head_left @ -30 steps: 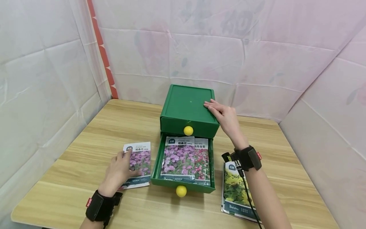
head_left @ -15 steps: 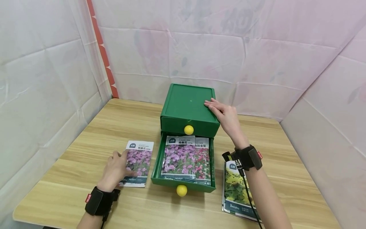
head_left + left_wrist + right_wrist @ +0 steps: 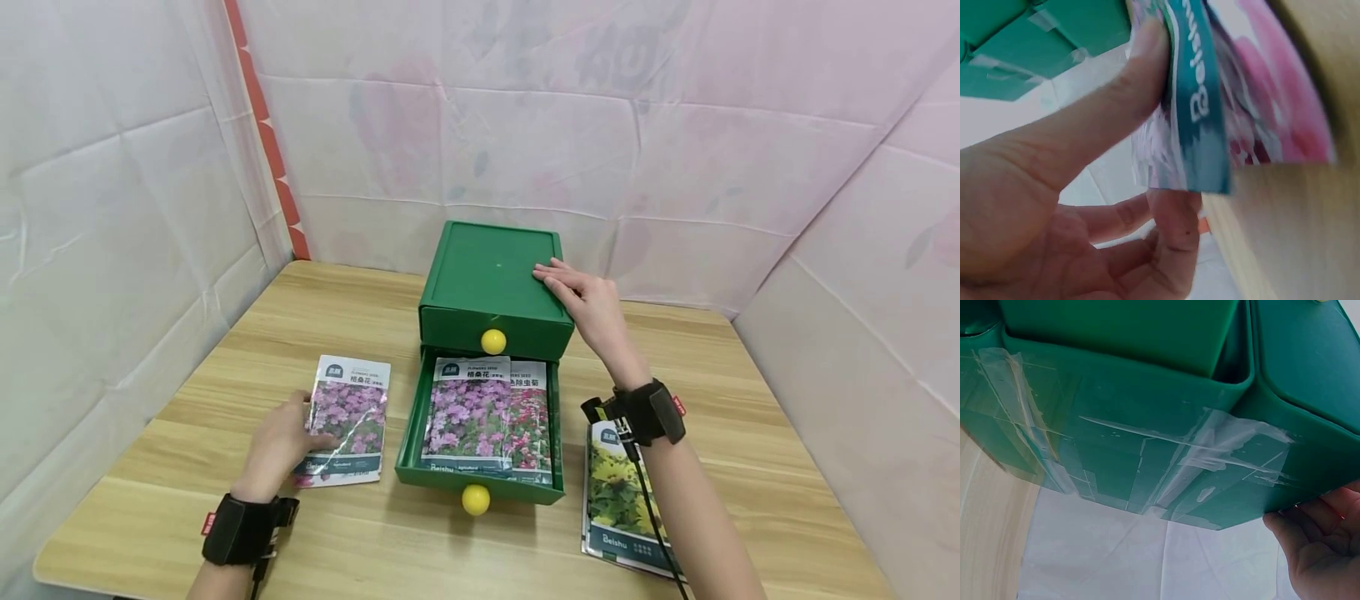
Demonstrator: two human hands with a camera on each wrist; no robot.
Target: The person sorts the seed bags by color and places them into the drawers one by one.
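"Beishu" stands on the yellow-flower seed packet (image 3: 618, 500) and pink-flower seed packet (image 3: 1200, 100)

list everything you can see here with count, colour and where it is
drawer cabinet: 1, green, back middle of table
lower drawer: 1, green, yellow knob, pulled open
upper drawer: 1, green, yellow knob, closed
seed packets in drawer: at least 2, purple and red flowers, overlapping
purple seed packet: 1, left of drawer, near edge lifted
yellow-flower seed packets: stack, count unclear, right of drawer
table: 1, light wood
left hand: pinches purple seed packet
right hand: rests on cabinet top
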